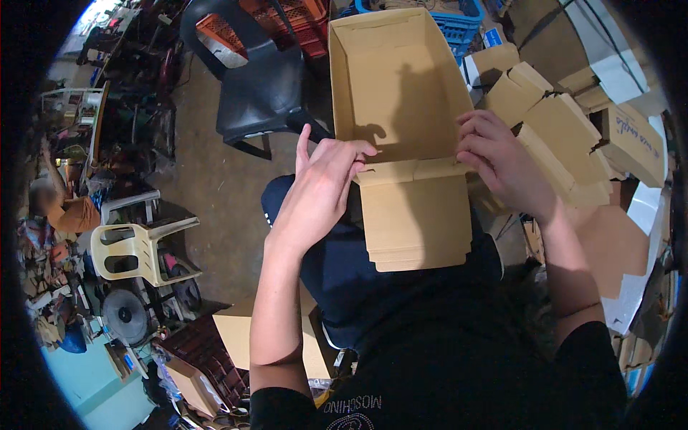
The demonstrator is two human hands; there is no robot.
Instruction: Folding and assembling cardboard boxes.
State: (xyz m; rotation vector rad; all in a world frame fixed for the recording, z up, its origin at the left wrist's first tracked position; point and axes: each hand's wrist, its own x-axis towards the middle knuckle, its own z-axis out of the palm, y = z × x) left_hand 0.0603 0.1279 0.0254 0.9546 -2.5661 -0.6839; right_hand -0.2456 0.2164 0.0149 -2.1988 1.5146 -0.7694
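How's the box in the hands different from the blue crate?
The box is brown, but the crate is blue. The box's walls look mostly solid, while the crate's have gaps. The left hand and right hand touch the box, not the crate. Both containers have open tops.

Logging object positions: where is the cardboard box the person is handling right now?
In the head view, the cardboard box is at upper centre, right of the black chair, with the left hand and right hand at its near corners.
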